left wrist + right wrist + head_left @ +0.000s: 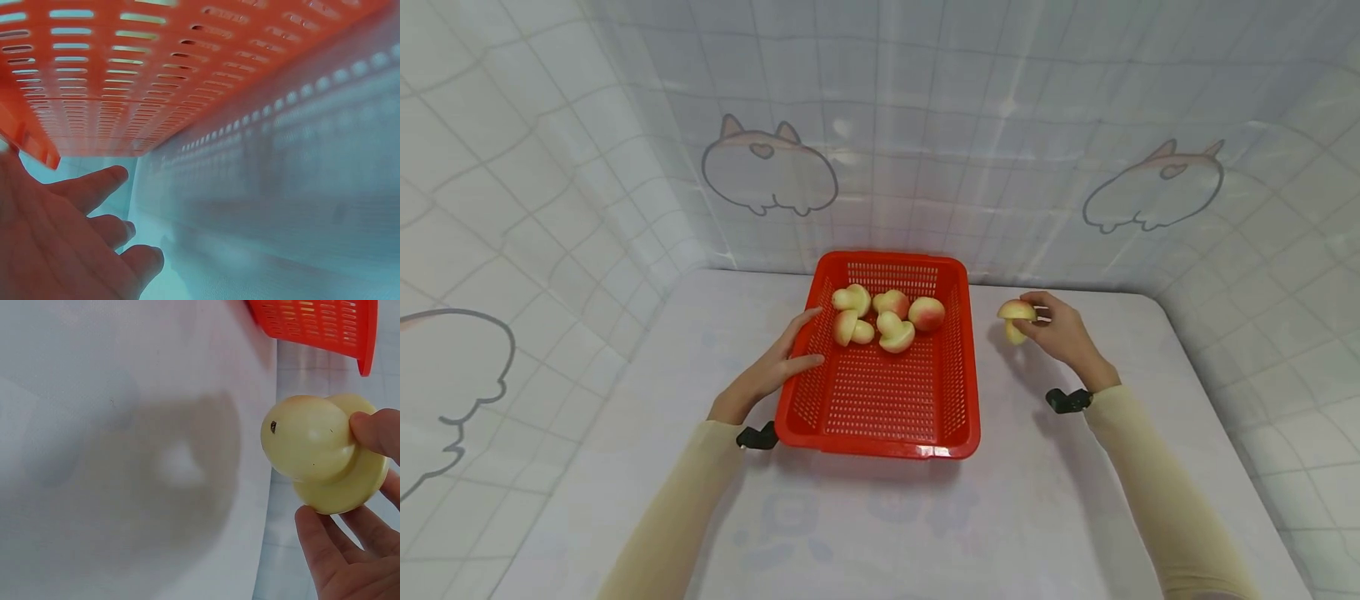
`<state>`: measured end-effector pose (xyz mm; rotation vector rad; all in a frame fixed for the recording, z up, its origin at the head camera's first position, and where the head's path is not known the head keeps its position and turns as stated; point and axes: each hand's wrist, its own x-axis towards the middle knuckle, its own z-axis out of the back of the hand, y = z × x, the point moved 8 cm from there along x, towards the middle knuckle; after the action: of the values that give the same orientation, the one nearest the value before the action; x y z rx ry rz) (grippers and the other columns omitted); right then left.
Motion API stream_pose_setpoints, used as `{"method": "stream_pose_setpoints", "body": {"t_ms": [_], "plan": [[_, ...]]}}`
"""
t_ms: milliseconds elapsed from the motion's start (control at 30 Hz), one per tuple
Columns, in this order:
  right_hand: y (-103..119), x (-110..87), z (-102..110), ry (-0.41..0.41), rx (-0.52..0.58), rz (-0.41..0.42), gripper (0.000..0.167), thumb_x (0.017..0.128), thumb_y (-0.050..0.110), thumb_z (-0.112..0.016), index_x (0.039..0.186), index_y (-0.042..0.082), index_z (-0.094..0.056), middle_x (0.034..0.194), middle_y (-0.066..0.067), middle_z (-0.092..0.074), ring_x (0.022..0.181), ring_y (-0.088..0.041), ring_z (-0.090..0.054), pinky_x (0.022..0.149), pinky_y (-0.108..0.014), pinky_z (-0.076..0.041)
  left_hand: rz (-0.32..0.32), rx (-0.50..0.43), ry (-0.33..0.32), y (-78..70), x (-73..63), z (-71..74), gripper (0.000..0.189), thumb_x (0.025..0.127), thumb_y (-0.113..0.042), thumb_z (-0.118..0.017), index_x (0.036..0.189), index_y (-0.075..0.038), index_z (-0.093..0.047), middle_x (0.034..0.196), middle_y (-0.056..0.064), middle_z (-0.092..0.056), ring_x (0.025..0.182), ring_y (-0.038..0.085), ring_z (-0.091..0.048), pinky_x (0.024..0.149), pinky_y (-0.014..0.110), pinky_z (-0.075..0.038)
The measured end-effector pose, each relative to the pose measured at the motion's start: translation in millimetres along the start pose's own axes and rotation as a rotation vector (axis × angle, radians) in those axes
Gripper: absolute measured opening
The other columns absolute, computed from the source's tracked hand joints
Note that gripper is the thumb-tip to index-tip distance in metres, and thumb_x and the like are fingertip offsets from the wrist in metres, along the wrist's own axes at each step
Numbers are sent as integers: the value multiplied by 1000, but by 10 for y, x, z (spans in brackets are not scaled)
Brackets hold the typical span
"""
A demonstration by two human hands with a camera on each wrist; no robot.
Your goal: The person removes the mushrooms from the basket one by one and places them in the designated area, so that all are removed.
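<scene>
My right hand (pixel 1063 333) pinches a toy mushroom (pixel 1017 310) with a pale yellow stem and a reddish-yellow cap, to the right of a red plastic basket (pixel 880 448). In the right wrist view, the thumb presses one side of the mushroom (pixel 312 440) and the fingertips support the other; its rounded stem end faces the camera. My left hand (pixel 767 371) rests at the basket's left rim, thumb and a finger reaching over it. In the left wrist view, other fingers (pixel 94 187) spread loosely outside the slotted wall. Several similar mushrooms (pixel 897 333) lie in the basket's far half.
The basket stands on a white-covered table (pixel 865 533). Behind it rises a grid-patterned curtain (pixel 925 150) with cartoon animal drawings, and similar sheeting hangs on both sides. The table's far edge runs just behind the basket.
</scene>
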<state>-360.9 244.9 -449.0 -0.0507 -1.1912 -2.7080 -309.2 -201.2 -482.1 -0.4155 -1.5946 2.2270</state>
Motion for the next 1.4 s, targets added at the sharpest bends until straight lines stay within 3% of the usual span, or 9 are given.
{"method": "stream_pose_setpoints", "body": {"t_ms": [333,433,633,967,1400], "plan": [[-92,59,-102,17,8,-28,49,97,14,-70,141,2,-54,141,-24,-57,128,-48,-58,97,-57,-55,10,19,5,26,1,16,79,102,-21,-58,165,-26,-11,164,18,-22,129,44,-52,100,54,-54],[-118,73,-143,27,10,-38,49,98,16,-70,142,3,-53,142,-24,-56,128,-48,-57,99,-57,-55,26,56,2,40,-6,36,80,102,-26,-60,165,-34,-11,168,13,-17,130,42,-52,102,56,-53],[-162,80,-214,31,28,-54,49,97,17,-70,141,3,-54,143,-23,-56,129,-47,-57,103,-58,-52,73,119,-4,46,-29,65,77,102,-38,-59,161,-52,-11,173,1,-5,144,40,-39,112,65,-40],[-140,95,-317,44,26,-44,48,97,17,-70,141,3,-54,143,-25,-56,128,-48,-58,103,-58,-52,80,135,-6,-12,-64,67,77,103,-38,-57,161,-52,-8,174,2,-3,150,41,-30,115,69,-34],[-147,117,-313,47,8,-46,50,99,17,-68,144,2,-52,144,-24,-55,129,-48,-57,104,-58,-51,75,124,5,-7,-33,57,80,104,-33,-58,162,-51,-6,172,7,-10,131,40,-52,107,60,-48]]}}
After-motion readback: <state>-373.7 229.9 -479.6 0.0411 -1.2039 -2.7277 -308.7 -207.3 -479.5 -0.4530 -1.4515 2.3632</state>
